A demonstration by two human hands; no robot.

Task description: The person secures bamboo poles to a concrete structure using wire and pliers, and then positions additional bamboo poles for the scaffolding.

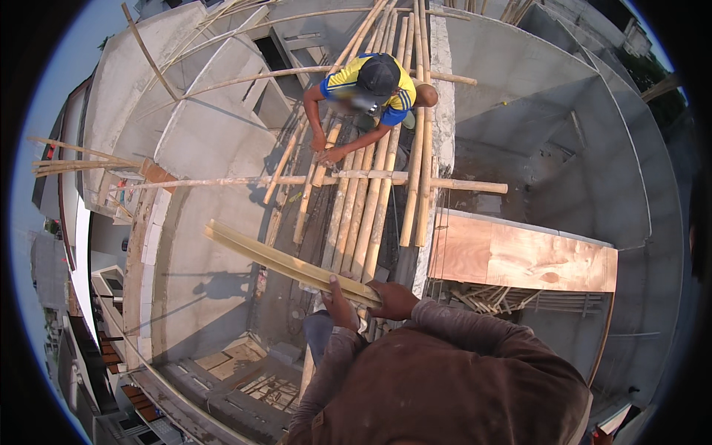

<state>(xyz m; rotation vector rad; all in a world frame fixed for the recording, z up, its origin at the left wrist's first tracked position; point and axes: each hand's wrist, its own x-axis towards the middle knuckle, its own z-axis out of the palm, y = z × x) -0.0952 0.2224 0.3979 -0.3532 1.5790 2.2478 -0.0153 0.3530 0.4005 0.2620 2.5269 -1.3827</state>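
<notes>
A long pale-yellow strip with a groove along it (pixel 278 260), which looks like split bamboo, slants up to the left in front of me. My left hand (pixel 340 305) is closed around it near its lower end. Closed on the very end is my right hand (pixel 394 300), just beside the left one. Beyond the strip, several bamboo poles (pixel 361 215) lie side by side, running away from me. A crosswise bamboo pole (pixel 467 185) runs across them.
Ahead, a co-worker in a yellow and blue shirt (pixel 404 93) bends over the poles, both hands on a short bamboo piece (pixel 320 172). A plywood panel (pixel 552 254) lies at the right. Grey walls (pixel 489 63) enclose deep rooms on both sides.
</notes>
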